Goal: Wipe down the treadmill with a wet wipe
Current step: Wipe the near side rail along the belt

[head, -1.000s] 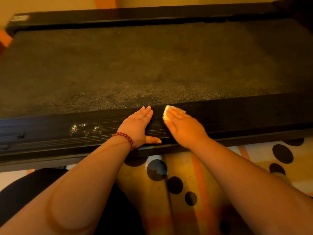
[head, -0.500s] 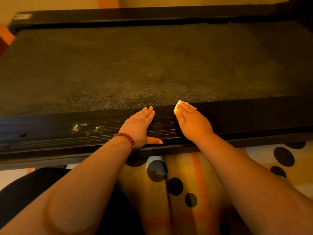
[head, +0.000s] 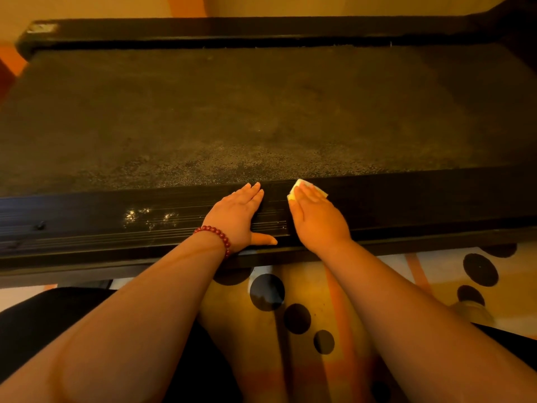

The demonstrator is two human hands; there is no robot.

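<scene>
The treadmill's dusty dark belt (head: 261, 112) fills the upper half of the head view. Its black ribbed near side rail (head: 421, 199) runs across the middle. My right hand (head: 316, 219) lies flat on this rail, its straight fingers pressing a pale folded wet wipe (head: 293, 191) whose edges show on both sides of the fingertips. My left hand (head: 235, 216), with a red bead bracelet on the wrist, rests flat on the rail just left of it, thumb stretched along the rail's lower edge.
White dust specks (head: 145, 216) sit on the rail left of my left hand. Below the treadmill lies a yellow-orange floor mat (head: 319, 286) with black dots. The far rail (head: 232, 33) runs along a wall.
My right hand slid the wipe to the right along the rail, then came back left, closer to my left hand. My left hand stayed in place.
</scene>
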